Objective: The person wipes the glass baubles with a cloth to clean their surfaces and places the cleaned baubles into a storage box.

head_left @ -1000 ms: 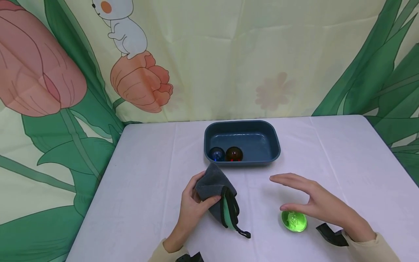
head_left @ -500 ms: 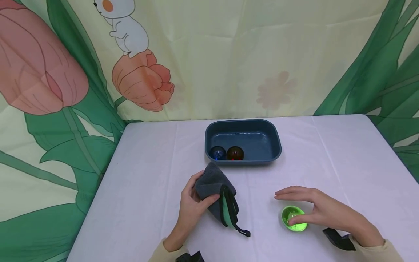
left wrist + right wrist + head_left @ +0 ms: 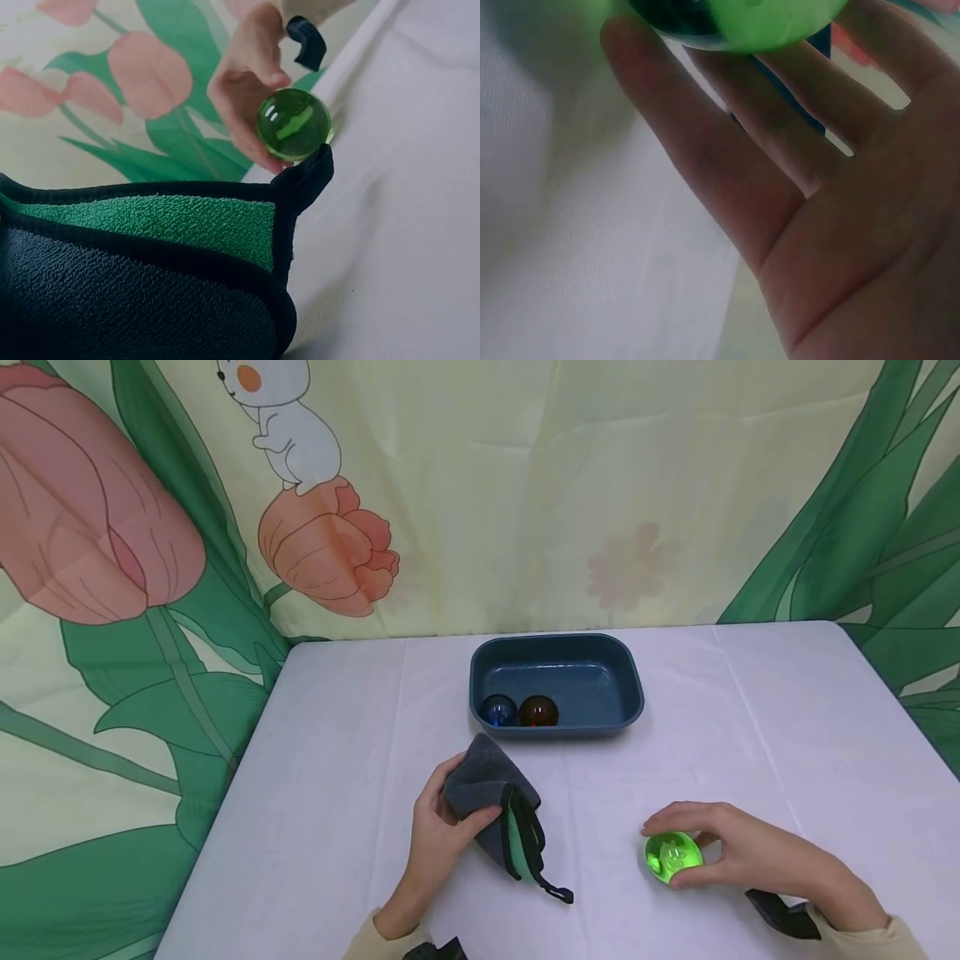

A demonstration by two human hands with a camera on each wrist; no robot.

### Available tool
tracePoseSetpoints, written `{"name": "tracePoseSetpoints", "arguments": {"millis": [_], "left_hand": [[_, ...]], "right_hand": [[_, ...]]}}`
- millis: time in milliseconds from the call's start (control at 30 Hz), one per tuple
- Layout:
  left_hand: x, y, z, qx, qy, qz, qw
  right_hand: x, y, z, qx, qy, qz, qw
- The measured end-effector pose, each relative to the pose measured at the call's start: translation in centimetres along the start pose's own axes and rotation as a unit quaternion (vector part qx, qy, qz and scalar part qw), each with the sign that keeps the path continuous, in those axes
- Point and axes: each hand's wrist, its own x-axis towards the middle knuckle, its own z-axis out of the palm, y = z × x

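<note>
My left hand (image 3: 441, 842) grips a folded cloth (image 3: 487, 778), dark grey outside and green inside, with black edging and a small hanging loop. In the left wrist view the cloth (image 3: 142, 285) fills the lower left, its green inner face (image 3: 172, 225) showing between the folds. Farther right, my right hand (image 3: 765, 852) holds a clear green ball (image 3: 672, 857) at the table, thumb at its near side and fingers curved over the far side. The right wrist view shows the ball (image 3: 772, 22) cut off at the top, against the fingers (image 3: 697, 150).
Beyond the hands a dark blue rectangular tray (image 3: 600, 732) stands near the table's back edge. Inside, a blue ball (image 3: 498, 711) and a dark amber ball (image 3: 538, 711) lie at its front left. A white cloth covers the table (image 3: 337, 735); a printed curtain (image 3: 480, 527) hangs behind.
My right hand has come down from above the green ball and moved slightly right, its fingers closing round the ball. My left hand keeps its hold on the cloth, nearly unmoved.
</note>
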Motion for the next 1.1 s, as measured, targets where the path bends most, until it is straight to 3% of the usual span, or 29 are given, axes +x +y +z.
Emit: {"name": "tracePoseSetpoints", "arguments": {"millis": [267,433,700,867,1100], "left_hand": [[-0.1,-0.2,-0.2,0.003,0.001,0.002,1.0],[-0.3,-0.1,-0.2,0.001,0.0,0.001,1.0],[-0.2,0.2,-0.3,0.007,-0.001,-0.003,1.0],[0.0,0.4,-0.2,0.003,0.0,-0.001,1.0],[0.3,0.5,0.1,0.003,-0.007,-0.006,1.0]], "right_hand": [[0.5,-0.2,0.0,0.005,-0.019,0.027,0.999],[0.8,-0.4,0.0,-0.024,-0.013,0.018,0.999],[1.5,-1.3,-0.1,-0.123,0.037,0.009,0.992],[1.5,-2.1,-0.2,-0.161,0.088,-0.017,0.983],[2.2,-3.4,-0.4,-0.18,0.138,-0.007,0.974]]}}
